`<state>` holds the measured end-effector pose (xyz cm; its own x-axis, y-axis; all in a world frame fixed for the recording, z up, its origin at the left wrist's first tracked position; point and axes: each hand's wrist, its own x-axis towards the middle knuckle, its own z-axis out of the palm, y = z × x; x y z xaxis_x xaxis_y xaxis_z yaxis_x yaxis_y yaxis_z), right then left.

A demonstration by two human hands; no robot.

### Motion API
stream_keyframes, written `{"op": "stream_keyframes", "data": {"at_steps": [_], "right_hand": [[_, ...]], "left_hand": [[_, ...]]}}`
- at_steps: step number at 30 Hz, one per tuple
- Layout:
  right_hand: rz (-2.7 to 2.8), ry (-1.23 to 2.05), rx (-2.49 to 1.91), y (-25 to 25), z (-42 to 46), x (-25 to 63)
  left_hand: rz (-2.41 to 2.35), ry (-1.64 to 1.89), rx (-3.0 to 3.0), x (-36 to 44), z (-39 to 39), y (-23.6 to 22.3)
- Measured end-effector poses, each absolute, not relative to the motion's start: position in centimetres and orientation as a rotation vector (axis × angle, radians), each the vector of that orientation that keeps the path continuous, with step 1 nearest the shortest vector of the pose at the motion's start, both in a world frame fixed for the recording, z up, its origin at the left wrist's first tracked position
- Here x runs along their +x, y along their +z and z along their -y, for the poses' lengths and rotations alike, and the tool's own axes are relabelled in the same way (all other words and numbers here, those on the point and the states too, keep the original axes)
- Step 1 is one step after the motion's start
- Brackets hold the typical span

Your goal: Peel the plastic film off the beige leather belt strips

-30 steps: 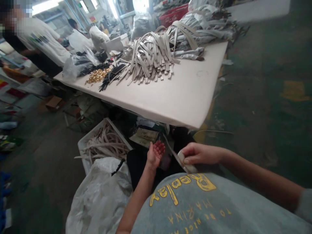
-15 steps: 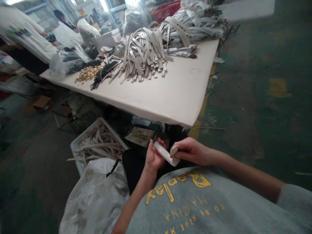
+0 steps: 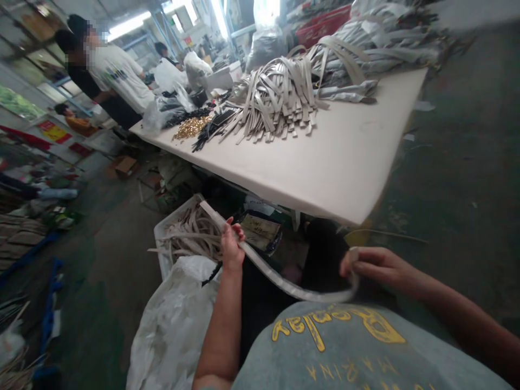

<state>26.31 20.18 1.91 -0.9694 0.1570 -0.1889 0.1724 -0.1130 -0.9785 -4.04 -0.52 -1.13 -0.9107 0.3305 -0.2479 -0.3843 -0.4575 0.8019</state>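
Below the near edge of the tabletop (image 3: 311, 170), a sagging strap (image 3: 277, 279) is held lengthwise between the loosely curled left hand (image 3: 232, 249) and the pinching right hand (image 3: 370, 263).

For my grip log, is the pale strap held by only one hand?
No, the left hand and right hand both hold the pale strap, sagging between them.

grey shirt (image 3: 292, 355): "Replay", "MARINA" | lettered panel (image 3: 260, 227): writing illegible | red-yellow sign (image 3: 54, 131): illegible
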Motion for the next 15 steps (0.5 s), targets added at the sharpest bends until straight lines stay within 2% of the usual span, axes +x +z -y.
{"op": "stream_keyframes", "data": {"at_steps": [6,10,13,15], "right_hand": [[-2.262,-2.393,0.093,5.3,-18.8,18.2],[-2.205,-2.418,-0.093,6.9,-19.1,15.3],[-2.224,-2.394,-0.097,7.8,-18.7,14.8],[-2.313,-2.392,0.019,8.3,-18.4,14.7]], "left_hand": [[-1.296,1.856,0.411,3.4,-0.8,-1.6],[-1.346,1.559,0.568,5.6,-0.7,-1.6],[-1.391,1.502,0.672,6.0,-0.9,-0.7],[-1.395,1.609,0.733,6.3,-1.5,0.4]]}}
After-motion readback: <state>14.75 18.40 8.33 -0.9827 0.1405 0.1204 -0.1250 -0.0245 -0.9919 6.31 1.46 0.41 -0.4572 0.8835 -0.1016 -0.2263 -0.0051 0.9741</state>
